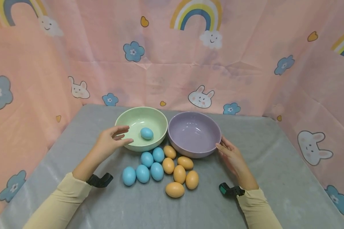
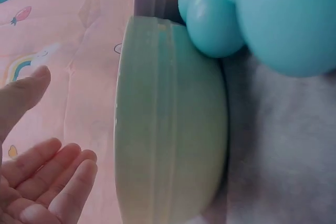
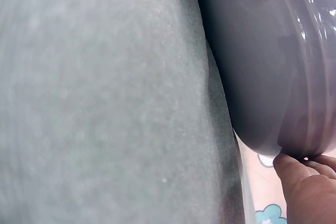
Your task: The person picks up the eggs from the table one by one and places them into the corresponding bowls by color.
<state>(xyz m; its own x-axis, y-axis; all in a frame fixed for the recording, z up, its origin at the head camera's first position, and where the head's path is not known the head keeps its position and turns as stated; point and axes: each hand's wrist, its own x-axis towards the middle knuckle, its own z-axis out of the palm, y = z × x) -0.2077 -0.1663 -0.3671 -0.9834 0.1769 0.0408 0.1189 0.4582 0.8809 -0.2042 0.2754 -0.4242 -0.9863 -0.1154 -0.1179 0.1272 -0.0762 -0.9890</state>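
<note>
My left hand hovers at the left rim of a pale green bowl, thumb and fingers spread apart and holding nothing. Inside that bowl lies one blue egg. Touching the right side of a purple bowl is my right hand, its fingertips against the outer wall. Nothing lies in the purple bowl. In front of the bowls several blue eggs are grouped on the left, and several orange eggs on the right. In the left wrist view, the left hand is apart from the green bowl's wall.
Both bowls stand side by side towards the back of a grey cloth-covered table. A pink curtain printed with rainbows, rabbits and flowers surrounds the back and sides. Each wrist wears a black camera mount.
</note>
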